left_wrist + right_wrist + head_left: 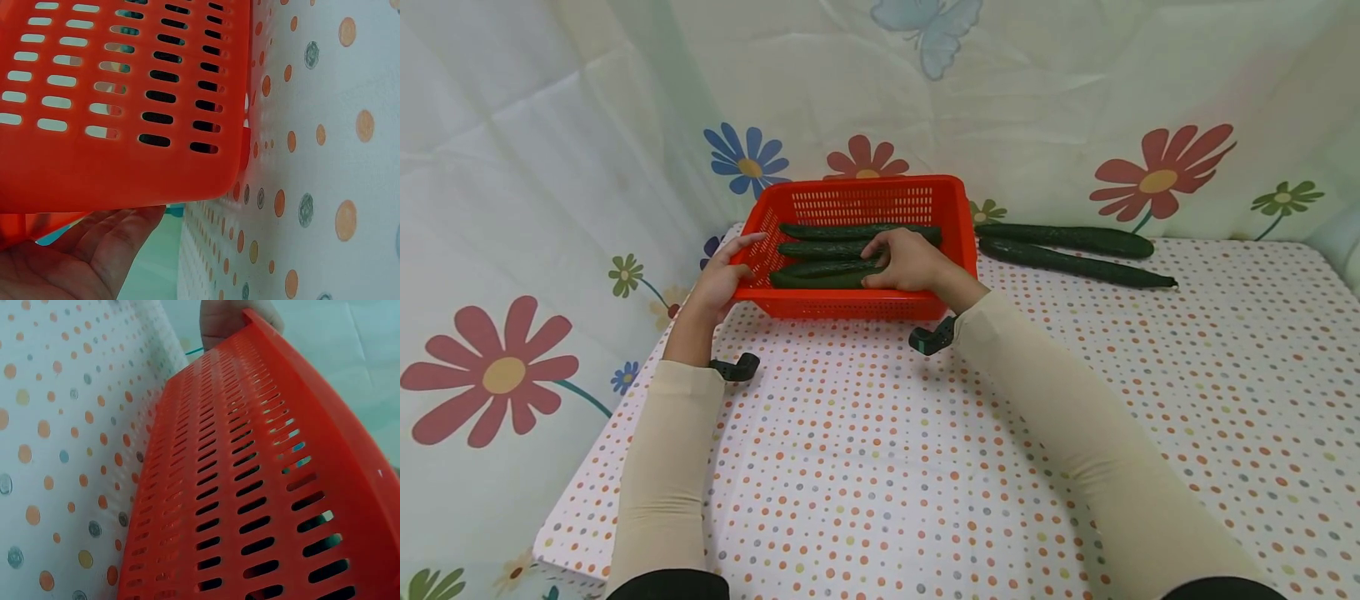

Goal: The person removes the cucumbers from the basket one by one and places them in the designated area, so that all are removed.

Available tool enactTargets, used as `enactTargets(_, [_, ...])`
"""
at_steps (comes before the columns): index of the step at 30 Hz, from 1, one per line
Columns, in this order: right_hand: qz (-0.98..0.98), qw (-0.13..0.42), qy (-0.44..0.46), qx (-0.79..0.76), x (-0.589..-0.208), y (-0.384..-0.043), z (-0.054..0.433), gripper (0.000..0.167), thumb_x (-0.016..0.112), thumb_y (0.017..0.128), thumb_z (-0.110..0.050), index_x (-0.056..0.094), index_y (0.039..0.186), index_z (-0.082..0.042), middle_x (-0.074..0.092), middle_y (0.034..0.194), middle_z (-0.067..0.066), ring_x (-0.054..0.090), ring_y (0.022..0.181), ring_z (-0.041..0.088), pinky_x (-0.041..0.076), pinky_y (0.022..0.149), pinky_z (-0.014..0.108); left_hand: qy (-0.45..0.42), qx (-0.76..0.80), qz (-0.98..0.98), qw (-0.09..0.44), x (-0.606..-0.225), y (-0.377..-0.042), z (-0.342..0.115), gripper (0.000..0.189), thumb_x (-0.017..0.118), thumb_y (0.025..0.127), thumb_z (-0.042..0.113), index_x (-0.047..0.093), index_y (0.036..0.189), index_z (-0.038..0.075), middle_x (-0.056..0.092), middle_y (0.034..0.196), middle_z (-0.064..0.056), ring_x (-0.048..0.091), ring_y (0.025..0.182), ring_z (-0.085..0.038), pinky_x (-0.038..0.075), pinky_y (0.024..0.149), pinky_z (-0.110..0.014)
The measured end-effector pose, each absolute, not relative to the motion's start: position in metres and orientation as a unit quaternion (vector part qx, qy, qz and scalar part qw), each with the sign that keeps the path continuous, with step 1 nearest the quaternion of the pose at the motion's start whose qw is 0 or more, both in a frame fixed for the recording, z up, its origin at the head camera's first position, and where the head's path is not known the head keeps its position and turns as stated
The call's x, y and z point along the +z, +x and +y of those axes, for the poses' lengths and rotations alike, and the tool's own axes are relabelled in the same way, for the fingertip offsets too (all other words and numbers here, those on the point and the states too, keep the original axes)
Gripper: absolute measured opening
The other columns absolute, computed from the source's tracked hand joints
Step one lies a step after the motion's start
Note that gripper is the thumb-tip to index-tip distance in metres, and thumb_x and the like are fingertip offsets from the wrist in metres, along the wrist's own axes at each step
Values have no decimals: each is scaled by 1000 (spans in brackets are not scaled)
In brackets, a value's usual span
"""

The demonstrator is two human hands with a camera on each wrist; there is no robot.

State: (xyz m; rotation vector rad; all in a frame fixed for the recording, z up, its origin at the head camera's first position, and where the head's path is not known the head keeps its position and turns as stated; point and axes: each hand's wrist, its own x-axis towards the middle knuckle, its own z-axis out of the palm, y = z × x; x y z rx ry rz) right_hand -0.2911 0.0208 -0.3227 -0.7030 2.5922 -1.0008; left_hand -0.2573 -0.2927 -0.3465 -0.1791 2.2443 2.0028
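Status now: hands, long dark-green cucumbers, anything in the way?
Left hand grips left end of red perforated plastic basket. Right hand inside, on the frontmost long dark-green cucumber. Two more cucumbers outside, right of basket. No obstruction visible.

Cream sleeves [662, 467] are worn, bordered by black bands [670, 585]; a dark, bent camera [741, 367] is fitted at each wrist [688, 340].
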Motion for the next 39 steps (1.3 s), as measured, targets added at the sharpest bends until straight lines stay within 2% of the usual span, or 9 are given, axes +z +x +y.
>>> enactTargets(6, [881, 159, -260, -363, -326, -289, 21, 41, 72, 87, -32, 67, 122, -11, 66, 97, 11, 57, 81, 22, 48, 72, 32, -59, 667, 740, 67, -346, -258, -293, 58, 38, 96, -1, 46, 145, 31, 33, 156, -8, 44, 134, -36, 60, 70, -24])
enactTargets(11, [886, 159, -271, -340, -325, -288, 20, 41, 70, 88, -41, 70, 120, -16, 65, 94, 7, 48, 79, 19, 42, 72, 32, -61, 668, 739, 69, -346, -258, -293, 58, 37, 97, -1, 46, 145, 31, 32, 156, -8, 43, 133, -35, 60, 70, -23])
enactTargets(15, [894, 151, -265, -329, -324, -287, 19, 43, 72, 86, -44, 71, 119, -16, 60, 79, 5, 40, 69, 17, 37, 66, 31, -58, 665, 741, 68, -347, -258, -293, 58, 38, 97, -1, 45, 145, 31, 33, 156, -9, 43, 134, -36, 59, 70, -22])
enactTargets(18, [894, 149, -260, -334, -323, -286, 19, 43, 74, 85, -42, 72, 118, -15, 64, 84, 6, 44, 71, 19, 39, 65, 32, -58, 663, 743, 67, -347, -258, -293, 58, 38, 97, 0, 45, 145, 31, 32, 156, -9, 44, 133, -35, 59, 70, -23])
enactTargets(22, [889, 132, -263, -352, -323, -285, 20, 43, 76, 83, -40, 71, 118, -15, 66, 117, 6, 53, 98, 20, 49, 81, 34, -58, 661, 746, 66, -347, -258, -293, 58, 39, 96, 0, 45, 145, 31, 33, 156, -8, 50, 125, -32, 60, 71, -24])
enactTargets(24, [884, 116, -270, -364, -323, -284, 21, 43, 77, 83, -39, 70, 118, -15, 65, 122, 6, 53, 102, 20, 50, 85, 35, -56, 660, 746, 65, -347, -258, -293, 58, 39, 96, 0, 45, 145, 30, 33, 156, -7, 53, 122, -32, 60, 72, -25])
enactTargets(29, [871, 74, -293, -387, -322, -280, 22, 42, 77, 82, -37, 70, 117, -15, 67, 117, 4, 53, 93, 21, 47, 74, 33, -50, 665, 742, 63, -348, -258, -293, 58, 38, 96, 0, 46, 145, 30, 36, 155, -7, 52, 128, -39, 61, 73, -26])
enactTargets(34, [873, 46, -296, -384, -322, -277, 22, 43, 77, 82, -38, 70, 117, -16, 67, 121, 2, 54, 104, 17, 51, 85, 34, -56, 664, 744, 58, -348, -258, -294, 57, 40, 97, 1, 45, 145, 31, 37, 155, -8, 48, 131, -39, 60, 72, -24])
enactTargets(39, [873, 15, -299, -385, -320, -274, 23, 42, 77, 82, -39, 70, 117, -17, 68, 121, 1, 57, 108, 17, 52, 93, 38, -65, 659, 747, 58, -347, -257, -293, 59, 41, 97, 2, 38, 149, 30, 37, 154, -11, 47, 133, -37, 60, 72, -23])
